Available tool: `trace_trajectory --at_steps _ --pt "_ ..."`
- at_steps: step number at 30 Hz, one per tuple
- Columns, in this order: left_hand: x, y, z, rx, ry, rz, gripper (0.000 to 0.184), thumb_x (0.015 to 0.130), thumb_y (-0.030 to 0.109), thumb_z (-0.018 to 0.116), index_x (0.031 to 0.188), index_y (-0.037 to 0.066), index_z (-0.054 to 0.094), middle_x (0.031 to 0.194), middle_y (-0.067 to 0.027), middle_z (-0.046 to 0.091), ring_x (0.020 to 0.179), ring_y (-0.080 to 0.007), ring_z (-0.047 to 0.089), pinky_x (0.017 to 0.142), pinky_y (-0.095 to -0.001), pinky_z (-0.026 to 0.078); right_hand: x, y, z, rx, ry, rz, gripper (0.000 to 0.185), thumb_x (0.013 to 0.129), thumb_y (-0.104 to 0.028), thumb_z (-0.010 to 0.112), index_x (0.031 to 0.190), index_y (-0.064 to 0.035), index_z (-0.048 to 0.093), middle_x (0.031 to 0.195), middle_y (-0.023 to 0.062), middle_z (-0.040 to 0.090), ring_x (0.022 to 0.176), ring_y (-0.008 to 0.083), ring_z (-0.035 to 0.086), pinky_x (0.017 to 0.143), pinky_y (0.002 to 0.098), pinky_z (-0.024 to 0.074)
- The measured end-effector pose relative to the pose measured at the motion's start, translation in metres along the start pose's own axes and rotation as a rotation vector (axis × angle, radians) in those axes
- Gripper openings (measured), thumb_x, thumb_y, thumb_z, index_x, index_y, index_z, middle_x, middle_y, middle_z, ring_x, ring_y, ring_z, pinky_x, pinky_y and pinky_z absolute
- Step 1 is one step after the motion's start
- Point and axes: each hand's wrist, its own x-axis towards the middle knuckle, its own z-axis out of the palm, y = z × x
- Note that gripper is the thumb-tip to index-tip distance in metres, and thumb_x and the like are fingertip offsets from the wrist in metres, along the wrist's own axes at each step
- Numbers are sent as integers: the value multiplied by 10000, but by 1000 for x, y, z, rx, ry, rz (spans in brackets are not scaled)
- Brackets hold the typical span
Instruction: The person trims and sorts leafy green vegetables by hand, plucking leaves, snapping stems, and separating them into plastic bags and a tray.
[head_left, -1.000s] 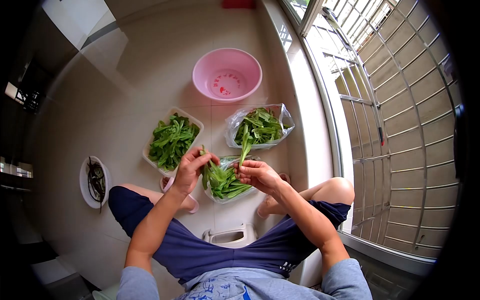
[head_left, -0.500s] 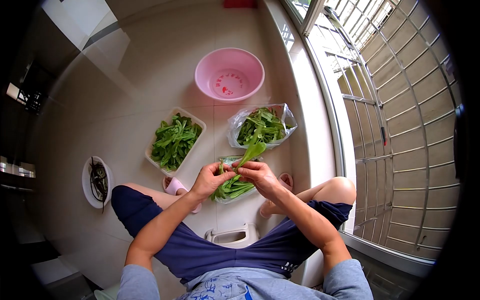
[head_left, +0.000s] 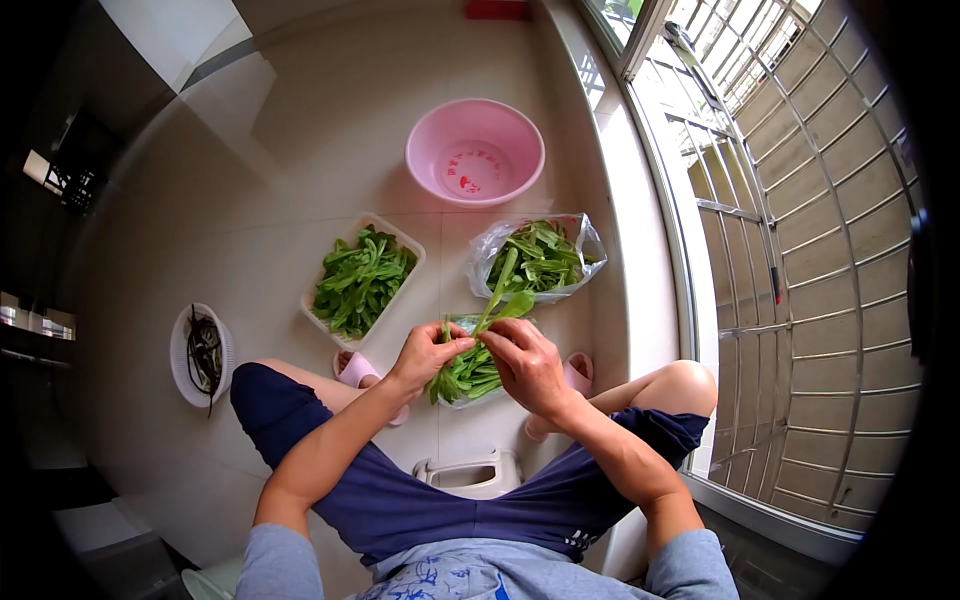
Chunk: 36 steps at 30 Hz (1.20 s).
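Note:
Between my two hands is a leafy green stalk point(head_left: 507, 272), its leaf pointing away from me. My left hand point(head_left: 428, 357) is closed with thumb and fingers pinched on the stalk's lower end. Close against it, my right hand point(head_left: 527, 365) pinches the same greens; its fingertips partly hide the stem. Below my hands lies a pile of greens point(head_left: 468, 376) on clear plastic, partly covered by them. Beyond my right hand, an open plastic bag point(head_left: 592, 248) holds more greens. A pale rectangular tub point(head_left: 412, 246) heaped with leaves stands ahead to the left.
A pink basin point(head_left: 475, 200) sits on the tiled floor ahead. At left is a white basket point(head_left: 178, 352) with dark, thin strands. A low stool point(head_left: 495, 482) is between my legs, and a ledge point(head_left: 615, 180) with a barred window runs along the right.
My right hand has turned more palm-down over the stalk, and the leaf has shifted its angle. My left hand keeps its pinch. The whole view has moved slightly.

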Motion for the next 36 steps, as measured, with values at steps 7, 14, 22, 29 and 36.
trace_trajectory --at_steps 7,14,22,29,36 --pt "-2 1 -1 -192 -45 -51 84 734 83 568 768 9 545 598 0 489 503 -70 433 465 -187 335 1 10 8 -182 -97 -21 64 603 -18 513 659 -40 489 688 74 486 654 222 480 578 298 417" --pt "-6 5 -1 -200 -103 -67 103 739 92 564 792 5 551 598 0 488 514 -73 435 480 -188 339 -2 3 10 -104 -103 23 41 640 -33 525 651 -44 487 637 82 475 626 231 486 554 320 419" --pt "-6 8 0 -185 -169 -67 119 754 107 552 815 5 543 606 0 484 523 -71 436 497 -190 353 3 1 3 330 -98 414 64 644 -51 550 674 4 540 653 122 514 628 274 512 556 327 411" --pt "-1 1 -3 -170 -165 -78 125 756 108 548 819 -1 545 603 3 483 511 -71 432 495 -193 357 2 9 -1 7 -24 140 165 651 -21 545 814 -36 563 705 100 521 667 223 517 580 320 427" --pt "-3 -2 -1 -95 -191 -71 95 747 88 548 794 6 557 615 12 489 506 -54 421 479 -178 339 -5 11 9 -210 -154 -71 136 591 -52 505 727 -38 506 689 63 443 668 202 476 581 294 413"
